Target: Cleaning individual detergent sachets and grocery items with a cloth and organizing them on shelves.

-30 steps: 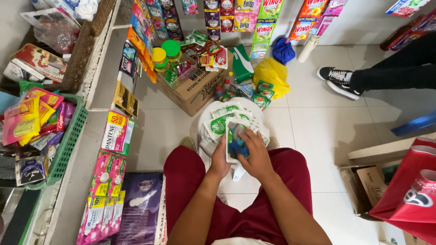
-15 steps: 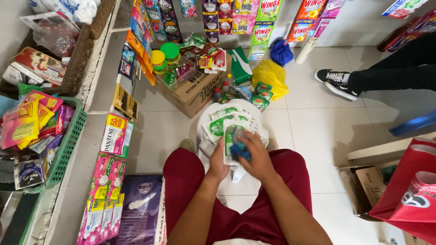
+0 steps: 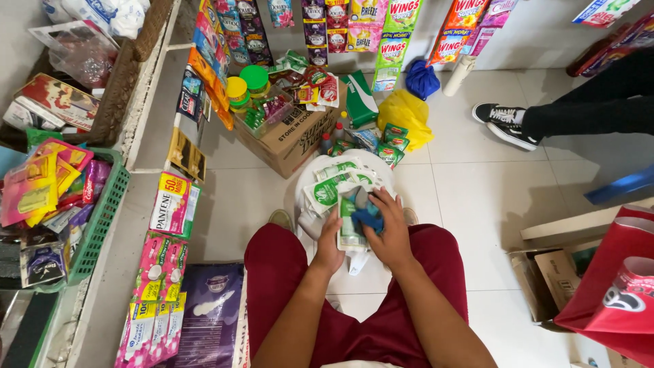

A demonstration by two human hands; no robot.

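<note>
Over my lap, my left hand (image 3: 332, 247) clamps the green-and-white sachet (image 3: 349, 225) steady while my right hand (image 3: 390, 232) pinches a blue cloth (image 3: 368, 217) against it (a wiping grip, I'd judge), above the white bag (image 3: 310, 215) holding more sachets, cardboard box (image 3: 289, 140) beyond.

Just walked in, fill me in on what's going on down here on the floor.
A seated person in red trousers holds a green and white sachet in the left hand and rubs it with a blue cloth under the right hand. More sachets fill a white bag at their knees. A cardboard box of goods stands beyond.
</note>
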